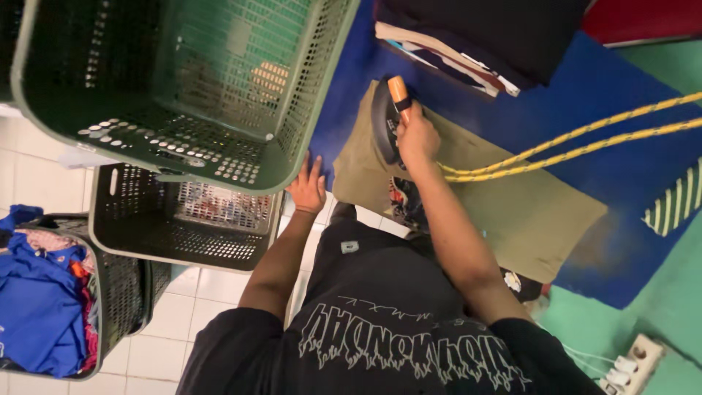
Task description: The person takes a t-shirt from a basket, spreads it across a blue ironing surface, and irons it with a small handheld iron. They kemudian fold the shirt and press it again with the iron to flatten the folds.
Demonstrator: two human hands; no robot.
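The right hand (417, 135) is gripping an iron (386, 117), fingers wrapped tight round its orange-tipped handle, and it is pressing the dark body down onto an olive cloth (512, 197) spread over a blue ironing pad (607, 168). The iron is sitting at about twelve o'clock from the person's chest, near the cloth's far left edge. A yellow braided cord (578, 143) is trailing off the iron toward three o'clock, running across the cloth and pad.

The iron is looking like the heavy, rigid piece here, and its soleplate is likely hot, so the handle seems the only sensible place to hold it. That cord could well be dragging on it as it slides. The cloth, by contrast, is looking soft and limp, likely to bunch up under a push unless an edge or corner is being pinned flat.

The left hand (308, 186) is open, fingers spread, resting at the pad's edge, around eleven o'clock, just beside the rim of a tilted green laundry basket (292, 139). A second, darker basket (183, 227) is standing at nine o'clock, and a third with blue clothes (40, 300) at eight o'clock. Folded garments (475, 44) are stacked at one o'clock; a white power strip (629, 366) is lying at four o'clock.
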